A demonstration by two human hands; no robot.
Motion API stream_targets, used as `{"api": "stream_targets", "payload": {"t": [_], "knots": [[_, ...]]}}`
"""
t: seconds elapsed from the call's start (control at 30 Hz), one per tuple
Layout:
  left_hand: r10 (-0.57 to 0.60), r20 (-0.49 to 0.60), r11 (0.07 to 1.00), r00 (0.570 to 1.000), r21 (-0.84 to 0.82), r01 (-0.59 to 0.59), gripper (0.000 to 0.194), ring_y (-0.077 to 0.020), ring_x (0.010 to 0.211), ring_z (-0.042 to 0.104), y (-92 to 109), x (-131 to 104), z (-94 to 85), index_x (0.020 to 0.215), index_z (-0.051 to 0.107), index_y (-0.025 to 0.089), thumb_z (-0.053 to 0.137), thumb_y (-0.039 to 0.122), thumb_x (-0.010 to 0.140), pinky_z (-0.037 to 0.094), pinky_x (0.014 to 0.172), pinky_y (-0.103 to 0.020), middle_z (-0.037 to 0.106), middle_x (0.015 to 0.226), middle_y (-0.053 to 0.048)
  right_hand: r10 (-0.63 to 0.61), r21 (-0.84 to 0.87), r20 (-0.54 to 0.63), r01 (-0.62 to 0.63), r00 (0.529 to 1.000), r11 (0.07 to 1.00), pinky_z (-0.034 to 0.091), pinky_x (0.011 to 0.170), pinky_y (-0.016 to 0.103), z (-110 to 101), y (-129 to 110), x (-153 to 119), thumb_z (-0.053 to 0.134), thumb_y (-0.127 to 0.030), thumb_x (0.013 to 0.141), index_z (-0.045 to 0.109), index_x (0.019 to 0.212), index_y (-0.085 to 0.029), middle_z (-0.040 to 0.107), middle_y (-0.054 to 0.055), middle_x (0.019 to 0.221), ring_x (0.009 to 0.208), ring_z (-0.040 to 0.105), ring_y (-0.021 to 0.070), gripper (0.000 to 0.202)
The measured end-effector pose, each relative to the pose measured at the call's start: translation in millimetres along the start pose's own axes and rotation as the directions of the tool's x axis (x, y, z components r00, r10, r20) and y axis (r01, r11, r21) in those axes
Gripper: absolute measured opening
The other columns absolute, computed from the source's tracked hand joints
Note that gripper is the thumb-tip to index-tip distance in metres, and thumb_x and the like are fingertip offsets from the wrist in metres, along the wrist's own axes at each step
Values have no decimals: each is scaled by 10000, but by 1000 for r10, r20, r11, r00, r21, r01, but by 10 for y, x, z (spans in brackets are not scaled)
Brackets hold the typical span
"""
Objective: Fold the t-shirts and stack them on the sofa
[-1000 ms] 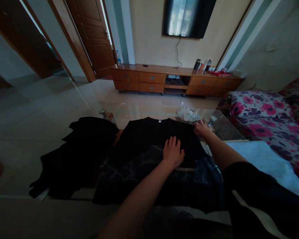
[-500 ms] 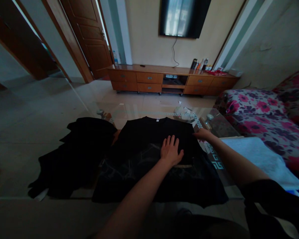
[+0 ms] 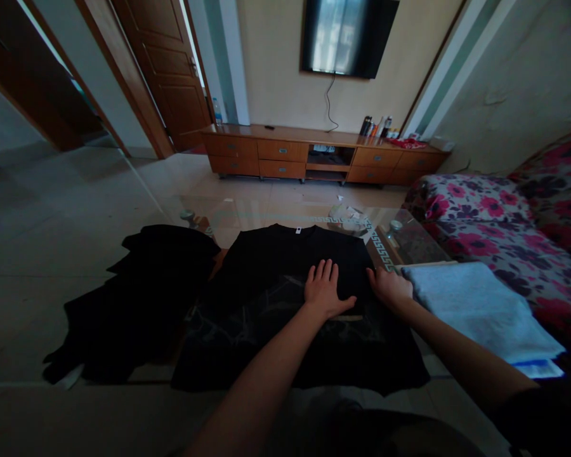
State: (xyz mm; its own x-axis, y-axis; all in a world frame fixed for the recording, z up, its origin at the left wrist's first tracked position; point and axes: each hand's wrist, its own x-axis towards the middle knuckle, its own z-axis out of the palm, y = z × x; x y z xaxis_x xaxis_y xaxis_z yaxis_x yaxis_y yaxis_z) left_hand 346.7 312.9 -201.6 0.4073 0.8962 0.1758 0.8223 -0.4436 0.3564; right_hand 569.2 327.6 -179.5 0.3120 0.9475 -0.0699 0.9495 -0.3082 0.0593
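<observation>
A black T-shirt point(image 3: 261, 260) lies spread out on the glass table point(image 3: 412, 238), with its neckline and a small white label at the far side. A faint grey pattern crosses its middle. My left hand point(image 3: 322, 291) presses flat on the shirt right of centre, fingers spread and thumb out to the side. At the shirt's right edge, below the shoulder, my right hand point(image 3: 391, 289) is closed with curled fingers, gripping the fabric there. The fingertips of that hand are partly hidden.
Dark crumpled clothes point(image 3: 137, 304) lie left of the shirt. A folded light-blue cloth point(image 3: 476, 311) rests to the right, close to my right forearm. Beyond it stands a flowered sofa point(image 3: 485, 209). A low wooden cabinet point(image 3: 280, 152) runs along the far wall under a television point(image 3: 349, 38).
My right hand has moved down along the shirt's right edge, toward me. My left hand stays flat on the shirt, its thumb spread a little wider. The view has shifted slightly.
</observation>
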Motion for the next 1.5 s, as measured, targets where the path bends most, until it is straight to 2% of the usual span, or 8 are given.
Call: {"api": "stream_targets", "payload": {"t": [0.17, 0.3, 0.4, 0.6, 0.97, 1.23, 1.4, 1.5], "knots": [[-49, 14, 999, 999, -5, 49, 1175, -356, 1583, 60, 23, 2, -10, 1605, 309, 148, 529, 880, 713, 94, 1279, -508, 177, 1705, -151, 18, 0, -100, -19, 995, 1000, 497, 928, 555, -67, -52, -15, 284, -597, 1018, 590, 1292, -117, 701, 254, 1111, 1107, 670, 400, 632], [-87, 26, 996, 996, -9, 88, 1250, -390, 1579, 23, 36, 5, -6, 1614, 278, 125, 563, 897, 674, 102, 1271, -520, 142, 1706, -182, -269, 21, -238, 282, 933, 959, 383, 1123, 483, -121, -229, 120, 315, -559, 1028, 449, 1477, -149, 477, 216, 1509, 1394, 457, 344, 622], [-93, 38, 996, 995, -2, 93, 1251, -395, 1578, 10, 40, 6, 2, 1618, 265, 142, 569, 900, 671, 97, 1266, -544, 140, 1708, -175, -424, 16, -206, 436, 882, 900, 227, 1236, 453, -15, -320, 260, 342, -588, 1023, 343, 1583, -216, 231, 118, 1686, 1545, 218, 299, 672], [-84, 26, 996, 996, -3, 84, 1269, -398, 1578, 28, 32, 12, 8, 1616, 274, 140, 561, 918, 655, 75, 1267, -540, 135, 1703, -198, -329, 91, -79, 335, 941, 938, 171, 1253, 494, 260, -285, 464, 311, -693, 1001, 228, 1643, -271, 109, 97, 1722, 1577, 126, 289, 773], [-154, -9, 988, 988, -3, 154, 1382, -384, 1581, 43, 25, 3, 23, 1624, 227, 109, 520, 981, 592, 55, 1272, -538, 172, 1696, -192, -257, 127, -95, 268, 962, 955, 126, 1247, 542, 229, -364, 594, 282, -731, 987, 244, 1638, -229, 129, 140, 1712, 1576, 116, 299, 823], [-141, -2, 990, 990, 4, 141, 1373, -369, 1584, 15, 17, 2, 54, 1617, 220, 73, 499, 969, 615, 45, 1281, -513, 143, 1699, -205, -277, 39, -197, 290, 940, 956, -7, 1221, 630, 152, -420, 283, 266, -696, 1005, 317, 1614, -259, 103, 138, 1716, 1573, 96, 345, 751], [-108, 27, 985, 994, -132, 111, 1201, -390, 1574, 97, -50, 80, 11, 1590, 274, 109, 698, 743, 663, 100, 1273, -542, 189, 1688, -214, -262, 118, -107, 273, 959, 955, 114, 1238, 584, 217, -437, 75, 263, -685, 1010, 313, 1616, -279, 168, 124, 1707, 1571, 137, 317, 731], [-133, -34, 928, 991, -354, 113, 831, -297, 1510, 331, -200, 125, -149, 1535, 367, 147, 666, 392, 799, 270, 1246, -447, 372, 1608, -177, -251, 115, -235, 283, 939, 952, 82, 1252, 558, 170, -451, -9, 252, -577, 1047, 422, 1553, -218, 188, 127, 1701, 1567, 166, 280, 643]]}}
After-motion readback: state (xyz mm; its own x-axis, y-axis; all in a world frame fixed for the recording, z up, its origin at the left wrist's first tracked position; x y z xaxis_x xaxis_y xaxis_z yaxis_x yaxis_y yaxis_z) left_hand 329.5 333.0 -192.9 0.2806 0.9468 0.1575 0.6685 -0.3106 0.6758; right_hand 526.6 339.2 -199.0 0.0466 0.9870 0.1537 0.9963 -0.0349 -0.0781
